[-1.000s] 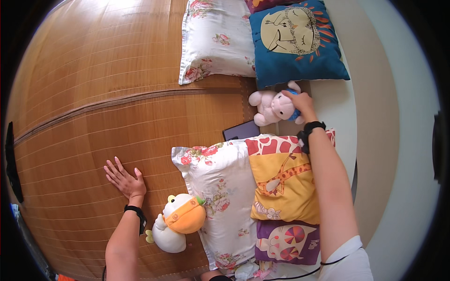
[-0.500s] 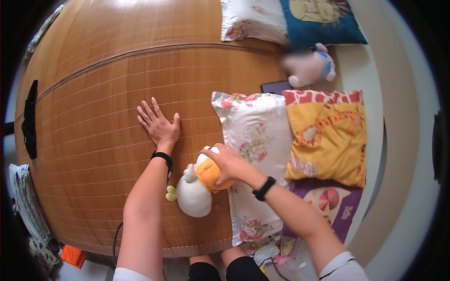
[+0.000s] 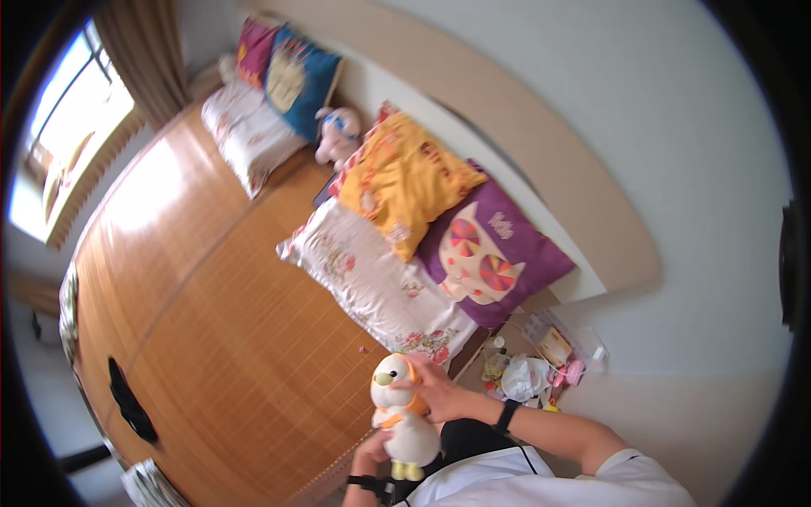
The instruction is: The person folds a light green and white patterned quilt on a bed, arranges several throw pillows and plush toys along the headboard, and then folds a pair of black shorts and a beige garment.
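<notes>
My toy bird (image 3: 416, 442) is up off the bed mat (image 3: 279, 372) now. Half a second ago it lay there beside the flowery pillow (image 3: 380, 270). Then, my right grip (image 3: 438, 390) was on its head and my left grip (image 3: 373, 448) was flat on the mat. Now both grips are on the bird, at six o'clock, low and near my lap. My right grip curls round its head and neck, by the orange scarf. My left grip holds its tummy side, but some of those fingers are hidden. The bird's head is up, and its yellow feet hang down toward six o'clock.

I think this means the bird is the only toy being worked on, and no grip has to lean on the bed.

My view has turned too. The window (image 3: 76, 101) shows at ten o'clock. The pink toy (image 3: 339, 135) sits at eleven o'clock, between the blue pillow (image 3: 296, 84) and the yellow pillow (image 3: 405, 186), with no grip on it. The purple pillow (image 3: 532, 245) is at three o'clock.
</notes>
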The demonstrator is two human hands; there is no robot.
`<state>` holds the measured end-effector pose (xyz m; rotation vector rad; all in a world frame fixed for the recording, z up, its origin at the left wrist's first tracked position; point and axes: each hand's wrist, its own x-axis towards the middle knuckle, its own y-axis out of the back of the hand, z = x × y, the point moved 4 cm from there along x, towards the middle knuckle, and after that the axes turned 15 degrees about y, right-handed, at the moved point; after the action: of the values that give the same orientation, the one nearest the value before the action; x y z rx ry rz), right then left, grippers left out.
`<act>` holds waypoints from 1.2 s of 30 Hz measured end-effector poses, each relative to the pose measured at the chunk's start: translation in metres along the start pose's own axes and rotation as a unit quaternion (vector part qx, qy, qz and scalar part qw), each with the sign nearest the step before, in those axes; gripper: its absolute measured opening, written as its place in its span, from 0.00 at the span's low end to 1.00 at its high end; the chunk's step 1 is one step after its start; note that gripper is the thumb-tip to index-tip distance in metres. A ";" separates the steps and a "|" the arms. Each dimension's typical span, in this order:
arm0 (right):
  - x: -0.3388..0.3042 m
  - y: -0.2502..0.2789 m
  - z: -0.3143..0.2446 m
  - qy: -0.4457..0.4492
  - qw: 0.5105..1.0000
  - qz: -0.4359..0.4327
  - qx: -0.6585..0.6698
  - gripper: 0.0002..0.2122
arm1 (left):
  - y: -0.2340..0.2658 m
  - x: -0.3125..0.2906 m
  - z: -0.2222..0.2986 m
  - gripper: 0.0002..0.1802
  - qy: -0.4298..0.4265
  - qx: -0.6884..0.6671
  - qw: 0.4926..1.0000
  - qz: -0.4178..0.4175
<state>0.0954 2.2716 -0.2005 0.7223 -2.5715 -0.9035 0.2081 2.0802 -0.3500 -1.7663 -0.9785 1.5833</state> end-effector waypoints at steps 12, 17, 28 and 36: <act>-0.257 0.059 0.065 -0.316 0.682 0.570 0.333 0.35 | -0.161 0.178 0.041 0.36 0.003 0.584 0.798 0.146; -0.354 0.112 0.072 -0.312 0.668 0.661 0.139 0.38 | -0.202 0.240 0.075 0.56 -0.311 0.784 0.384 0.375; -0.367 0.094 0.123 -0.322 0.648 0.681 0.117 0.43 | -0.142 0.346 0.124 0.31 -0.225 0.838 0.143 0.475; -0.342 0.093 0.183 -0.169 0.744 0.638 0.103 0.47 | -0.130 0.340 0.127 0.30 -0.279 0.802 0.140 0.509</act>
<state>0.2612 2.6143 -0.3207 -1.2206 -2.5699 -0.2388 0.0746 2.4251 -0.4578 0.3246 1.9370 2.0084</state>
